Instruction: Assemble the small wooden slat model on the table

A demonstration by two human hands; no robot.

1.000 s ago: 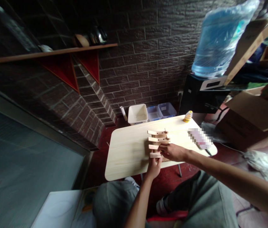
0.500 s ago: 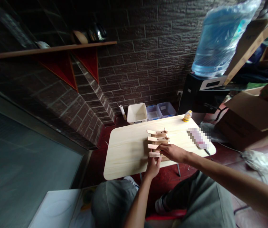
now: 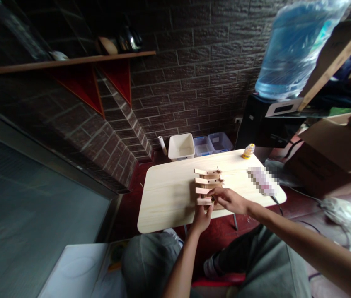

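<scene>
On the pale wooden table (image 3: 165, 194) lies a wooden piece with several light slats (image 3: 209, 181) sticking out to the left, dark dots showing on the farther ones. My left hand (image 3: 202, 217) grips the nearest slat (image 3: 204, 201) from the near side, its fingers partly behind the wood. Above and to the right, my right hand (image 3: 228, 200) is bent over the same end of the piece. Its fingertips pinch at a small dark thing that I cannot make out.
A small bottle with a yellow base (image 3: 248, 151) stands at the table's far right corner, near a blurred-out flat object (image 3: 262, 181) with a cable. Plastic bins (image 3: 181, 147) sit on the floor behind. A water dispenser (image 3: 264, 122) and cardboard boxes (image 3: 327, 153) are at right.
The view has shifted slightly. My right hand's fingers have moved a little toward the near slat, and a small dark thing now shows at their tips. My left hand stays on the wood.
</scene>
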